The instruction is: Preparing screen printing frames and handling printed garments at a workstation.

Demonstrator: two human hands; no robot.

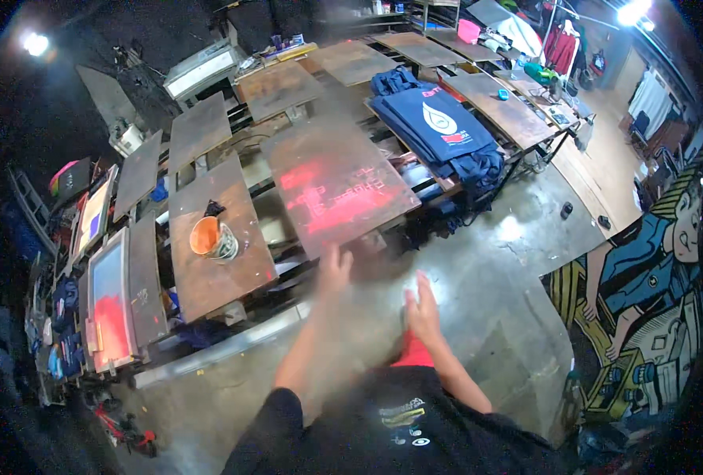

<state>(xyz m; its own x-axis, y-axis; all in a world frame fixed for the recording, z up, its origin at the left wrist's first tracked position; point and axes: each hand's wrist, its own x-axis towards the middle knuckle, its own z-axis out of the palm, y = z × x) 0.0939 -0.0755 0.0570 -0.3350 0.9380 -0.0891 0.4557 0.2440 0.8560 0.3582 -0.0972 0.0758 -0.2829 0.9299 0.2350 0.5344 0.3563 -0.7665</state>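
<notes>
My left hand (pixel 336 267) is raised at the near edge of a worn board (pixel 350 162) stained with red-pink paint. It is smeared by motion, but its fingertips look apart and I see nothing in it. To its right, over the grey concrete floor, my right hand (pixel 423 310) is open and empty, its fingers stretched up and the thumb apart. On the board to the left stands a bucket (pixel 226 244), orange inside with a smudged pale outside. A stack of dark blue T-shirts (pixel 466 123) with a white drop print lies on a board at the right.
Two framed printing screens (pixel 110 305) rest at the far left, the nearer smeared red. More flat boards (pixel 280 87) line the long rack. A low pale rail (pixel 225 344) runs along its near side. A painted mural panel (pixel 636 309) stands at the right.
</notes>
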